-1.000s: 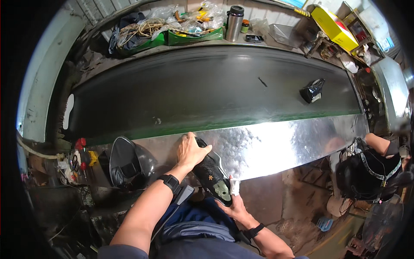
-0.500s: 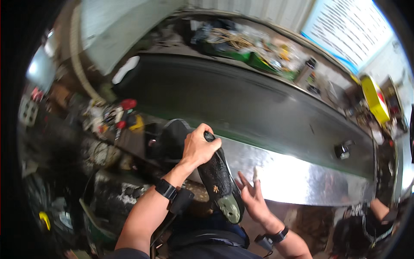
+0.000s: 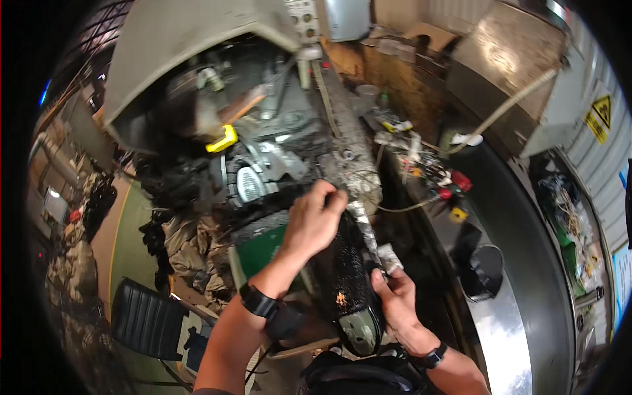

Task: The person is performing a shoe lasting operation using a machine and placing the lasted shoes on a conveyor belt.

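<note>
A black shoe (image 3: 349, 273) with a textured upper, a small gold mark and a grey-green toe hangs tilted in front of me, its toe pointing back at me. My left hand (image 3: 311, 227) is closed at its far end, the heel, with thumb and fingers drawn together. Beside the shoe's right edge is my right hand (image 3: 400, 306), fingers bent and thumb against the side. A white wrapping or scrap (image 3: 388, 257) shows at its fingertips. What the fingers of that hand grip is partly hidden.
Ahead stands a grey hooded machine (image 3: 197, 66) with a yellow-edged part (image 3: 222, 139) and a pale sole-shaped piece (image 3: 250, 184). A dark conveyor belt (image 3: 526, 217) runs along the right, beside a black bin (image 3: 484, 273). A black chair (image 3: 146, 322) is at left.
My view has swung left from the conveyor to the hooded machine, and the shoe has come along. My right hand, spread apart before, now has bent fingers at the shoe's side.
</note>
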`<state>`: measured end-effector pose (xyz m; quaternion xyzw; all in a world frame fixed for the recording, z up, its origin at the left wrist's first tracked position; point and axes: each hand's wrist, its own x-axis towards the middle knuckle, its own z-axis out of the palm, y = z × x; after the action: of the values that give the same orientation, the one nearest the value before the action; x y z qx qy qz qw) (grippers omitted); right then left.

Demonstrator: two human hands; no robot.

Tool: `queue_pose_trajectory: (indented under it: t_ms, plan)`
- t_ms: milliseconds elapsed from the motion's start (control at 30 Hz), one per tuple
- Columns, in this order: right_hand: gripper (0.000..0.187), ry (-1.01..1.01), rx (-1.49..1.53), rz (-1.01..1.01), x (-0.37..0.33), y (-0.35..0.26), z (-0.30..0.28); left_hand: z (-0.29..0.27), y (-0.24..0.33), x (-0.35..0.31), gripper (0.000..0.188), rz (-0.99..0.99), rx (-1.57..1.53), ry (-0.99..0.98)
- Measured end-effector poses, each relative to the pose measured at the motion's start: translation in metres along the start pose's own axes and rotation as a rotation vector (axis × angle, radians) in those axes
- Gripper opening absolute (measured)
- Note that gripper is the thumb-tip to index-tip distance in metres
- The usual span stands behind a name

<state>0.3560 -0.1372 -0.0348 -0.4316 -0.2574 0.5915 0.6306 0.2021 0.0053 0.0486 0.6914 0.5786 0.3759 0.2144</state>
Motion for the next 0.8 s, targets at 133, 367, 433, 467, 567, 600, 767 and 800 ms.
queue_pose_trajectory:
  t_ms: [133,367,433,467,567,600,767,800]
  plan:
    - [0.020,-0.209,0.101,0.131,0.029,0.044,0.088,-0.100,-0.085,0.031,0.037,-0.366,-0.473,0.003]
    - [0.023,-0.248,0.172,0.218,0.089,0.078,0.171,-0.134,-0.155,-0.029,0.036,-0.480,-1.116,0.314]
    - [0.023,-0.285,0.126,0.160,0.109,0.085,0.182,-0.123,-0.157,-0.045,0.035,-0.537,-1.473,0.190]
    - [0.022,-0.273,0.123,0.188,0.116,0.089,0.187,-0.118,-0.158,-0.047,0.036,-0.559,-1.541,0.200]
    - [0.022,-0.262,0.090,0.239,0.139,0.098,0.198,-0.109,-0.164,-0.037,0.035,-0.665,-1.473,0.284]
    - [0.023,-0.245,0.096,0.260,0.145,0.101,0.201,-0.107,-0.168,-0.031,0.035,-0.715,-1.459,0.291]
    - [0.028,-0.110,0.106,0.274,0.165,0.104,0.221,-0.099,-0.183,-0.008,0.036,-0.817,-1.471,0.442]
    - [0.028,-0.159,0.109,0.239,0.166,0.103,0.224,-0.099,-0.185,-0.005,0.036,-0.804,-1.470,0.436]
